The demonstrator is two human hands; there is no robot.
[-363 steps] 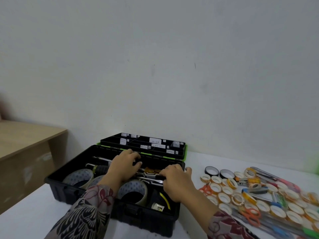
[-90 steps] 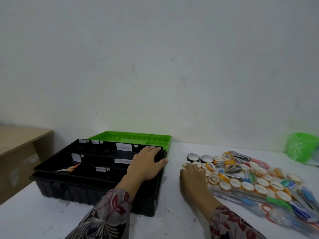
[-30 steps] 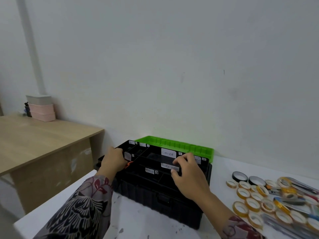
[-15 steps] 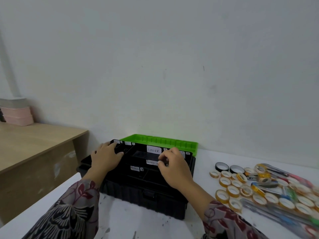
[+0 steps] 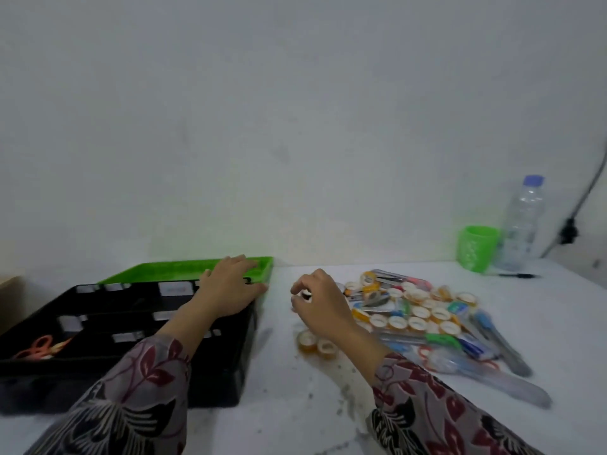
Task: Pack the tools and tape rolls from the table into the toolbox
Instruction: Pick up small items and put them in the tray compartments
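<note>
At the left edge of the table sits the open black toolbox (image 5: 39, 385), its green lid (image 5: 157, 272) laid back toward the wall. Our left hand (image 5: 226, 290) lies flat on its far right corner, fingers straight. Just right of it, our right hand (image 5: 320, 302) curls over the near end of the heap (image 5: 417, 310) of tape rolls and tools, thumb and fingertips pinching what looks like a small dark roll (image 5: 307, 292).

We judge that pinch shallow: the roll could slip on the way across and run off the table, and our sleeve (image 5: 427, 389) could sweep away the two loose rolls (image 5: 317, 343) under the wrist.

We count one toolbox, one pair of scissors (image 5: 36, 348) near its left end, two loose rolls, one green cup (image 5: 478, 247) and one bottle (image 5: 522, 224). The heap's rolls run past a dozen, but they are too blurred to count exactly.
</note>
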